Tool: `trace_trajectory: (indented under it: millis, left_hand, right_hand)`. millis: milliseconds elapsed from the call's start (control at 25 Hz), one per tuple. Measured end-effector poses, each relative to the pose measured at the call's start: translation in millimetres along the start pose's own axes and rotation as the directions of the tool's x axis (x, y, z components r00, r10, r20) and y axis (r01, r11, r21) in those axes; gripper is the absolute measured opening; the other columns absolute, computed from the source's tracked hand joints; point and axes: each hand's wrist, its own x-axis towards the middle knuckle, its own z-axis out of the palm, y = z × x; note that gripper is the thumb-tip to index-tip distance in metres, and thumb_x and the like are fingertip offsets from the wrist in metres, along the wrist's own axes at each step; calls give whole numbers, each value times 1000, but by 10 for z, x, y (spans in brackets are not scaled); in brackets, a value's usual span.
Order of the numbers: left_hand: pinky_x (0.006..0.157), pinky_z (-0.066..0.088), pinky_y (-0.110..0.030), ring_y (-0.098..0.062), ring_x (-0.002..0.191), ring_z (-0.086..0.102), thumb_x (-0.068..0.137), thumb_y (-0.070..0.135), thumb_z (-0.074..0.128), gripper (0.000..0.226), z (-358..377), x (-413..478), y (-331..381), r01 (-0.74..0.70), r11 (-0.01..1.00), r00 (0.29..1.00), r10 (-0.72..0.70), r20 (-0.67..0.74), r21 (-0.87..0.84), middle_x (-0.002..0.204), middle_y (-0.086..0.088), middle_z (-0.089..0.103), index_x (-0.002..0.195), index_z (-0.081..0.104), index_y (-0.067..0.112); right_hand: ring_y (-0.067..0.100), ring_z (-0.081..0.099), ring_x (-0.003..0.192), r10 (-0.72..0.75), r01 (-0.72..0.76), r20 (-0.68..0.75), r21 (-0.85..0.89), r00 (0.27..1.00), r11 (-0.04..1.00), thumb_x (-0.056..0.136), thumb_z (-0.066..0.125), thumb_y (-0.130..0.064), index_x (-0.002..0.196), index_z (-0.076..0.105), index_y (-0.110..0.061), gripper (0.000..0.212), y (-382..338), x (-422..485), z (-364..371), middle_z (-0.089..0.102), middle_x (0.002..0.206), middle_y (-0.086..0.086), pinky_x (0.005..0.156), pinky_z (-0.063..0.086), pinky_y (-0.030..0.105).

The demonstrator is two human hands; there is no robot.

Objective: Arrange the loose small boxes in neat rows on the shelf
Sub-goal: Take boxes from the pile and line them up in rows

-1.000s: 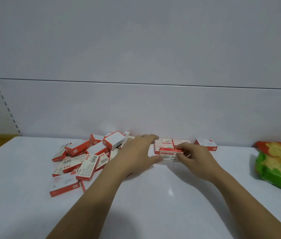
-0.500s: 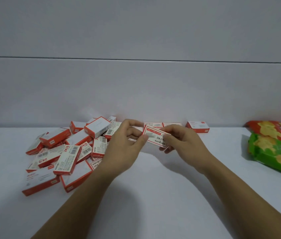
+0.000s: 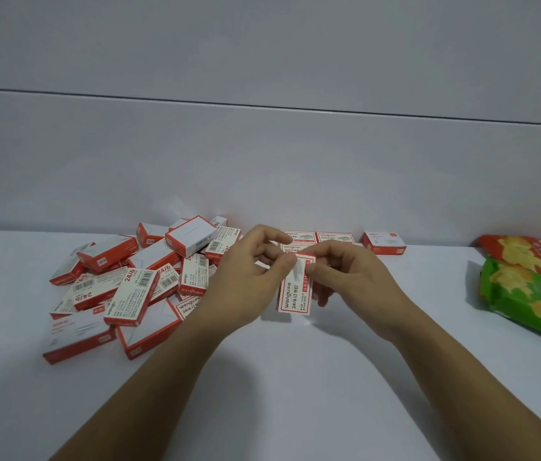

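A small red and white box (image 3: 295, 291) is held up above the white shelf (image 3: 279, 377), its long side turned toward me. My left hand (image 3: 249, 277) pinches its upper left corner and my right hand (image 3: 352, 277) pinches its upper right edge. A heap of several like boxes (image 3: 136, 281) lies jumbled on the left. Behind my hands, boxes lie flat in a row against the back wall (image 3: 333, 237), partly hidden by my fingers. One more box (image 3: 384, 242) sits alone to their right.
Green and red snack bags (image 3: 535, 287) lie at the right edge of the shelf. The white back wall (image 3: 262, 168) rises right behind the boxes. Bare shelf surface stretches in front of my forearms.
The box has been lifted off the shelf by both hands and turned from lying crosswise to standing lengthwise toward me. The view has tilted down slightly.
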Motion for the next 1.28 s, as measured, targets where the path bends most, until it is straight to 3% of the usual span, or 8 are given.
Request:
trace_trajectory:
  millis: [120, 280, 480, 680, 800, 1040, 1160, 1280]
  left_hand:
    - [58, 54, -29, -10, 70, 67, 82, 33, 66, 22, 0, 0, -2, -18, 1000, 999, 18, -38, 12, 85, 11, 67, 100, 53, 36]
    - [65, 45, -14, 0, 95, 54, 69, 56, 68, 52, 18, -51, -18, -173, 915, 984, 179, 18, 365, 100, 26, 57, 113, 44, 44]
    - [63, 36, -10, 7, 93, 48, 75, 38, 74, 47, 1, -29, -35, -194, 829, 974, 228, -1, 525, 95, 29, 54, 116, 51, 40]
    - [63, 33, -9, 17, 88, 43, 78, 39, 71, 48, -32, -28, -31, -151, 821, 984, 177, 5, 551, 95, 29, 50, 122, 53, 38]
    - [66, 35, -11, 14, 87, 45, 78, 41, 70, 49, -48, -15, -45, -129, 813, 988, 151, 8, 568, 101, 23, 55, 124, 54, 39]
    - [75, 40, -14, 11, 91, 47, 83, 34, 67, 47, -61, -10, -72, -152, 786, 988, 128, 82, 600, 108, 20, 56, 126, 51, 39]
    - [73, 35, -9, 16, 91, 44, 83, 32, 67, 48, -46, -9, -82, -144, 791, 990, 110, 94, 595, 103, 23, 50, 127, 49, 41]
    - [70, 35, -7, 12, 89, 46, 82, 35, 68, 49, -38, -9, -92, -133, 792, 991, 90, 102, 596, 103, 21, 54, 127, 49, 41]
  right_hand:
    - [25, 64, 61, 55, -49, -48, 122, 997, 991, 88, 63, -6, 99, 62, 1, 13, -13, 12, -8, 70, 73, 17, 58, 54, 33]
    - [23, 68, 70, 171, -129, -80, 380, 982, 916, 90, 52, -1, 100, 62, 4, 15, -51, 37, -95, 72, 92, 21, 65, 58, 30]
    - [19, 66, 70, 221, -202, 10, 449, 975, 871, 92, 49, -2, 109, 62, 6, 23, -45, 50, -126, 72, 99, 19, 68, 58, 30]
    - [22, 69, 69, 169, -135, -182, 187, 969, 973, 88, 56, -1, 110, 56, -6, 22, -6, 52, -70, 75, 93, 6, 68, 59, 33]
    - [12, 69, 81, -10, -23, -206, -161, 979, 987, 81, 67, -8, 111, 56, -25, 37, 30, 17, -38, 71, 101, -11, 72, 57, 26]
    - [0, 49, 99, -312, 194, -50, -686, 949, 701, 74, 79, -25, 117, 59, -25, 48, 93, 11, -70, 49, 114, -12, 82, 42, 9]
    - [4, 45, 103, -339, 241, 33, -768, 940, 594, 74, 79, -24, 121, 60, -23, 51, 71, -1, -107, 53, 114, -7, 81, 35, 5]
    - [9, 50, 102, -362, 257, 47, -787, 931, 561, 76, 77, -21, 114, 61, -22, 42, 37, -15, -129, 58, 112, -6, 80, 40, 14]
